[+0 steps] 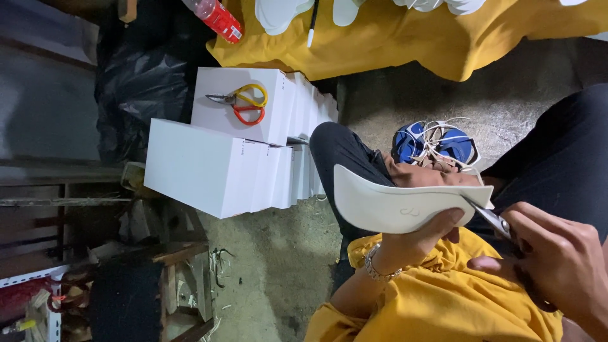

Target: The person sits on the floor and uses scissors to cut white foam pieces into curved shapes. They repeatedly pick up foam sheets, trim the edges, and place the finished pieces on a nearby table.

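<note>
Right hand, lower right: grip closed on cutter, blade at insole edge. Left hand: grip clamped under white insole, over lap. Advisable: short cuts, thumb clear. Nearby: white boxes, scissors, blue sandal, yellow cloth.

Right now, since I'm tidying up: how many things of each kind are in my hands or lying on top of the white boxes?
White sole piece, in left hand: 1
Metal cutter, in right hand: 1
Yellow-and-orange scissors, on a white box: 1
Total: 3
</note>
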